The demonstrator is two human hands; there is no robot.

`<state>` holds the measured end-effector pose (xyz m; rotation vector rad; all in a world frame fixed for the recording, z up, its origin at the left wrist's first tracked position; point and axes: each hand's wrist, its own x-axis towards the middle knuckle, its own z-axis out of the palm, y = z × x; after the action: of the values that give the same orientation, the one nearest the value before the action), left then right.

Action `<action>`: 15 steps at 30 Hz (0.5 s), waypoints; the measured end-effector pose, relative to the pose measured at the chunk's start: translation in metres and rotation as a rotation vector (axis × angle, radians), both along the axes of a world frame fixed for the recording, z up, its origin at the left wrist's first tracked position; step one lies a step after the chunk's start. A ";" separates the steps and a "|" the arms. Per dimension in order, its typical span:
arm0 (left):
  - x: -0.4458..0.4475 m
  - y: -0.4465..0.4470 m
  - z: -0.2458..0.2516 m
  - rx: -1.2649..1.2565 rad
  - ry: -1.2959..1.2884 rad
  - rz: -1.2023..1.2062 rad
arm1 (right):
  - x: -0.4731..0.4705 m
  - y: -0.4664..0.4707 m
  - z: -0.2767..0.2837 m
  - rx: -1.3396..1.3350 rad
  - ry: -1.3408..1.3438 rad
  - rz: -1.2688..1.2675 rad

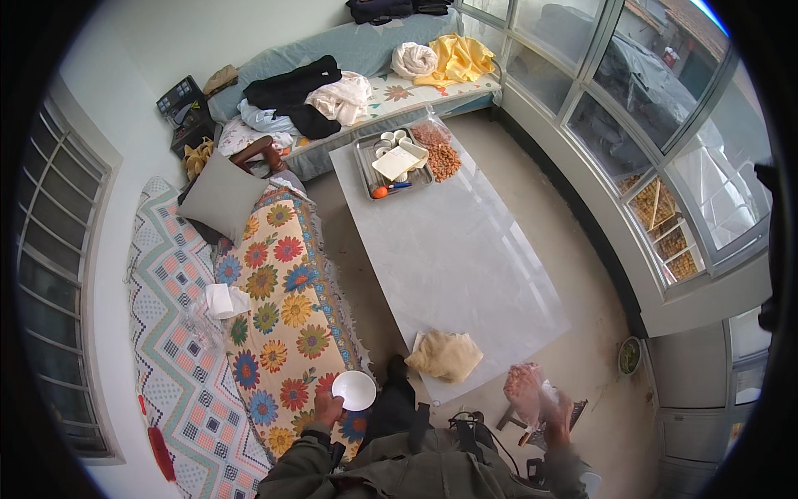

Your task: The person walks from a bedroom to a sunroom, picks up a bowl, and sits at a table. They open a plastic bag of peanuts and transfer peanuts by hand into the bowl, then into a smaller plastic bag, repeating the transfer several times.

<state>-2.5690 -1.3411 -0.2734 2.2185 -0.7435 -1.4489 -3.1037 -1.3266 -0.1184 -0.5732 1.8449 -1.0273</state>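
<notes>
My left hand point(328, 409) grips the edge of a white bowl point(355, 391) over the flowered sofa cover. Nothing shows inside the bowl. At the lower right, my right hand point(557, 416) holds a clear plastic bag of peanuts point(524, 388) by its gathered top, beyond the table's near end. A tan cloth or bag point(446, 356) rests on the near corner of the long grey table point(461, 268). On the table's far end lie a heap of loose peanuts point(443, 163) and another plastic bag of peanuts point(430, 132).
A metal tray point(368, 163) carries cups, a pale container, an orange fruit and a blue pen-like item. Left stands a sofa with a flowered cover point(274, 312), a grey cushion point(222, 193) and a paper roll point(220, 300). A small stool point(512, 416) is below the right hand.
</notes>
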 end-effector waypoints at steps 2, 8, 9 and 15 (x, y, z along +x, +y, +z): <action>0.021 -0.046 -0.003 0.004 0.028 -0.092 | 0.022 -0.004 0.006 0.005 -0.036 -0.111; 0.042 -0.134 -0.027 -0.075 -0.105 -0.307 | 0.063 0.004 0.013 -0.069 -0.105 -0.246; 0.040 -0.143 -0.025 -0.070 -0.076 -0.300 | 0.067 0.006 0.012 -0.078 -0.119 -0.267; 0.019 -0.212 0.010 -0.075 -0.034 -0.420 | 0.097 0.008 -0.005 -0.063 -0.122 -0.323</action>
<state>-2.5497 -1.5527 -0.2634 2.1186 -1.3138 -1.5365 -3.0066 -1.3186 -0.1234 -0.2449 1.8374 -1.3066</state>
